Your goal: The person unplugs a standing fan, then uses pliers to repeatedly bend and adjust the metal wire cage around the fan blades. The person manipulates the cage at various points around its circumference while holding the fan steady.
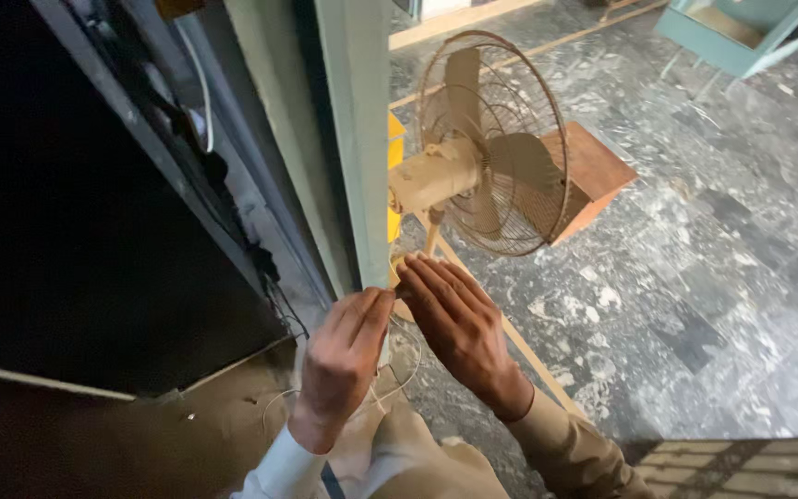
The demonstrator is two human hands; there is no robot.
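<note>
**Thin wire held up at the pale post, loop still slack below**

While our two hands meet at lower centre of the frame, we pinch a thin pale wire (pixel 397 374) between them. Our left hand (pixel 342 356) is closed, thumb against fingertips, seemingly on the wire's upper end. Our right hand (pixel 459 323) is flat and open, fingers straight, its fingertips touching the left hand's; whether it grips the wire we cannot tell. The wire droops in a loose loop beneath the wrists, so we judge the work unfinished: nothing looks tied or fastened yet.

Just behind the hands rises a pale green post (pixel 353 139). Left of it lies a dark opening with cables (pixel 203 102) hanging. Beyond, at upper centre, a dusty caged fan (pixel 496 148) stands close, crowding the right side, with a wooden box (pixel 593 176) behind it on the mottled stone floor (pixel 722 277).
</note>
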